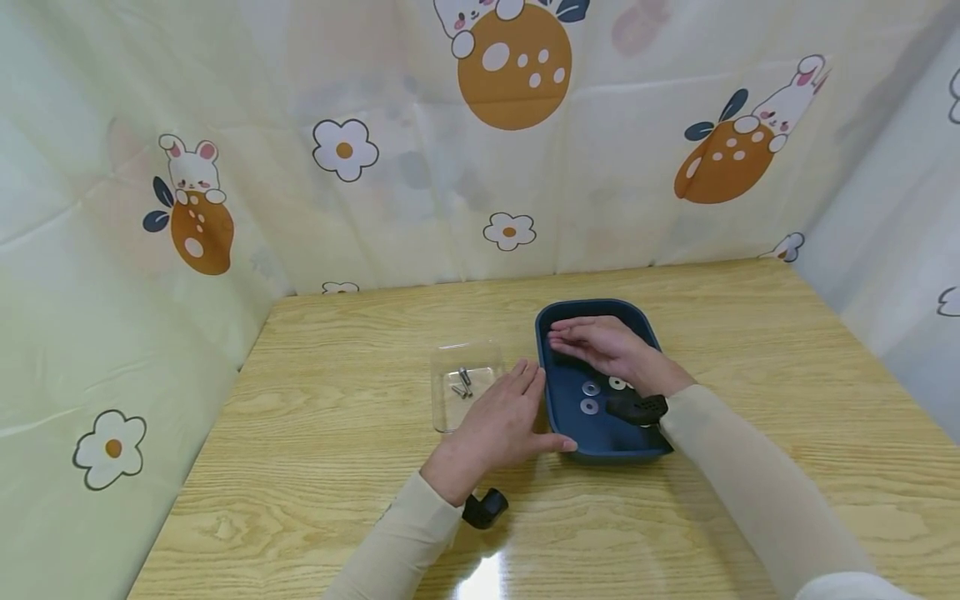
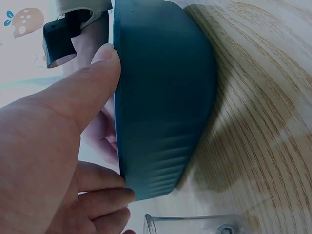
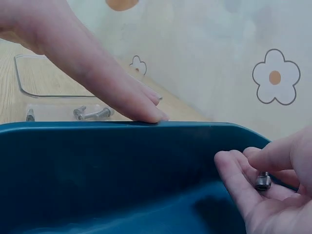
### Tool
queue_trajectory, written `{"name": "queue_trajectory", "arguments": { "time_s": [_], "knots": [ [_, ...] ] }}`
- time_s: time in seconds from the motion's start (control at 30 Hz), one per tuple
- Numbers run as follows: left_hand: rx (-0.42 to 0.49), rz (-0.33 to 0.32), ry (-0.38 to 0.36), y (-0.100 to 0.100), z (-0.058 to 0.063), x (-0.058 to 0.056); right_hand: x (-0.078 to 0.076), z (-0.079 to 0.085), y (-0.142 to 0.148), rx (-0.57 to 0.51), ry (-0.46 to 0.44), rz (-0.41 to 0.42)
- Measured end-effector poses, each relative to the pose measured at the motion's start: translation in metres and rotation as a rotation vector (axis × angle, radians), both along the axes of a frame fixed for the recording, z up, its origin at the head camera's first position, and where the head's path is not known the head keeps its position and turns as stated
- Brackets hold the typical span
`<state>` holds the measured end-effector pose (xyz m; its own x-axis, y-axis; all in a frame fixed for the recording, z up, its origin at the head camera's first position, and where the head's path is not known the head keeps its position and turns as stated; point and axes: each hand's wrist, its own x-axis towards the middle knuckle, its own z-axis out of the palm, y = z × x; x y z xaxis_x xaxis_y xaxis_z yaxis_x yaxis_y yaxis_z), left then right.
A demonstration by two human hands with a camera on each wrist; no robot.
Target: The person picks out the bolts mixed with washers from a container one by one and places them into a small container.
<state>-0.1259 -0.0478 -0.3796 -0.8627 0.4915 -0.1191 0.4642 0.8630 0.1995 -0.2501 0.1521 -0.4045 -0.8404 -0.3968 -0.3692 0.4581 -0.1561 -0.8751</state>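
Note:
A dark blue plastic bin (image 1: 611,442) stands on the wooden table. My left hand (image 1: 498,425) touches its left and front rim at the near left corner, fingers and thumb straight. Inside the bin's far part is my right hand (image 1: 603,346), fingers curled and palm turned up. In the right wrist view this hand (image 3: 275,185) holds a small metal socket-head bolt (image 3: 263,182) among its fingers. Several flat washers (image 1: 590,389) lie on the bin floor, some partly covered by the right forearm and wrist camera.
Left of the bin, close to my left fingers, sits a clear plastic box (image 1: 441,400) with several metal bolts (image 1: 465,380) in it. A patterned curtain (image 1: 420,208) hangs along the table's (image 1: 315,467) back and sides.

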Motion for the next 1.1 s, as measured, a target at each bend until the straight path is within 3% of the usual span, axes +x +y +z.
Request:
{"name": "queue_trajectory", "arguments": {
  "time_s": [0.43,0.63,0.87,1.1],
  "knots": [
    [0.058,0.008,-0.011,-0.006,-0.001,0.001,0.003,0.011,0.002,0.012,-0.016,0.031],
    [0.074,0.034,0.013,-0.016,0.002,0.001,0.004,0.017,0.001,-0.003,0.002,0.049],
    [0.107,0.079,-0.011,-0.033,0.006,0.001,0.006,0.024,-0.002,-0.005,0.024,0.052],
    [0.139,0.088,0.029,-0.049,0.006,0.001,0.009,0.031,-0.011,0.028,0.083,0.074]
  ]
}}
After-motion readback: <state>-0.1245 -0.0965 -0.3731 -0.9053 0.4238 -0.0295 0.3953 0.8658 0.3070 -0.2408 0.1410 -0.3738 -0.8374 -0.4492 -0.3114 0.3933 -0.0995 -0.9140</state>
